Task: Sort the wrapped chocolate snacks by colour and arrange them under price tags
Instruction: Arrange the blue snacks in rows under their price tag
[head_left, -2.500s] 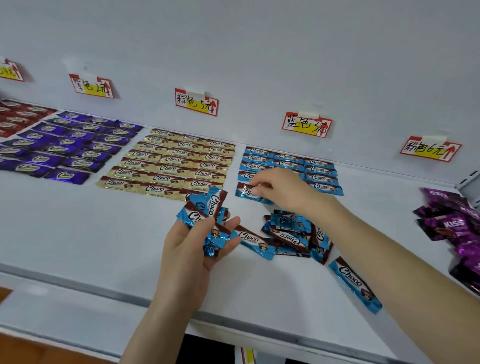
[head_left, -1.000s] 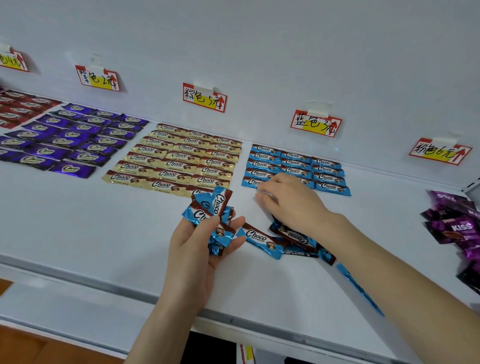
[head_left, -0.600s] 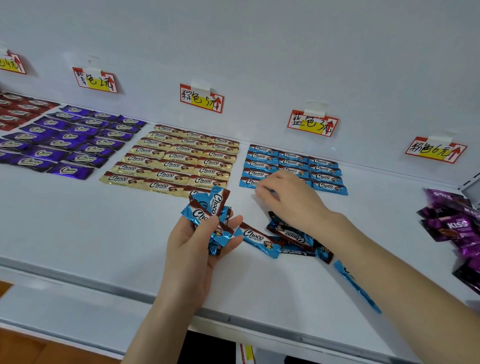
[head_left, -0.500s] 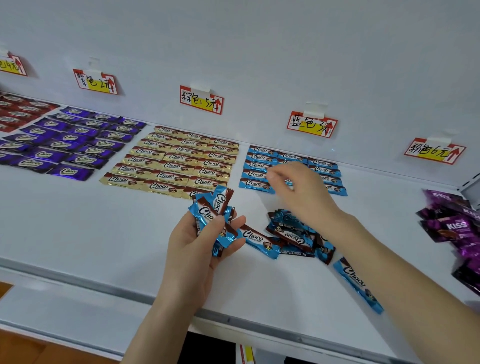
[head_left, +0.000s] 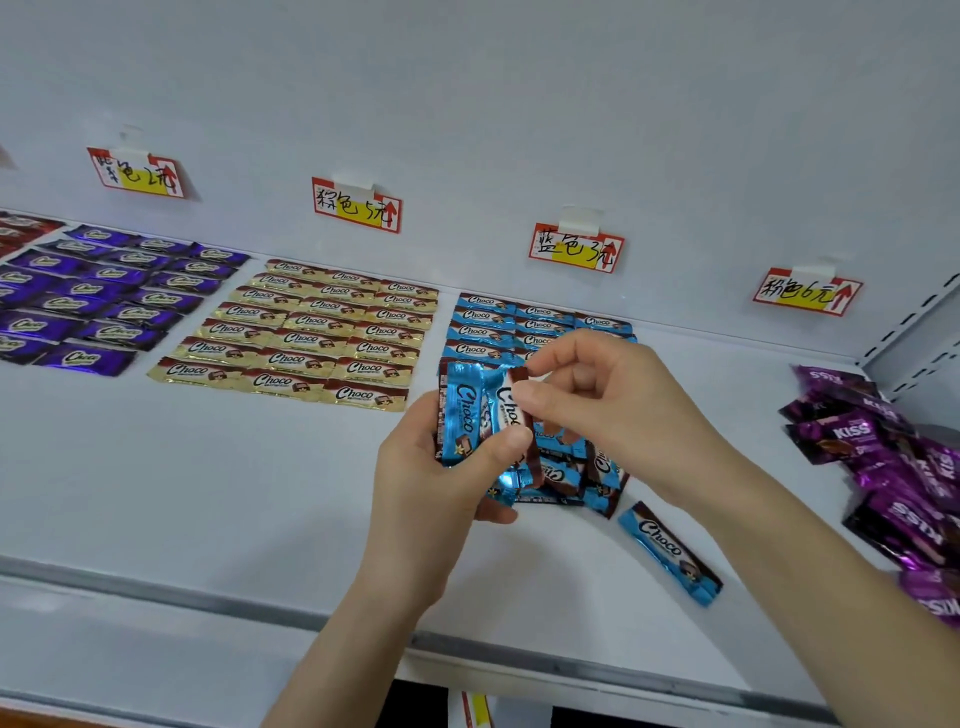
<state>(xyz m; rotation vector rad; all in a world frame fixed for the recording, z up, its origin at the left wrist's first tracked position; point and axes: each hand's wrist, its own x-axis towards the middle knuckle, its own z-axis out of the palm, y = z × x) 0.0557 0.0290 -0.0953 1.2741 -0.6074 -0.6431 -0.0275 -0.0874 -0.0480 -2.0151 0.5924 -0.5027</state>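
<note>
Head view: my left hand (head_left: 431, 467) curls round a fan of blue snacks (head_left: 460, 410), thumb pressed across their fronts, while my right hand (head_left: 597, 400) pinches the upper end of one blue wrapper (head_left: 511, 397) in that fan between thumb and forefinger. Both hands are held above the white shelf (head_left: 208, 493). Directly under them lies a loose blue heap (head_left: 561, 475), partly hidden by my right wrist and the fan. Just beyond my knuckles are the laid-out blue rows (head_left: 483, 317) below the blue price tag (head_left: 575, 248). My hands block the nearest row, so I cannot tell how full it is. A single blue bar (head_left: 670, 553) lies apart, just inside my right forearm. Left of my left hand sit the gold rows (head_left: 311, 332), then the purple rows (head_left: 104, 296). Right of my right arm is a pile of purple KISS packets (head_left: 852, 434).
</note>
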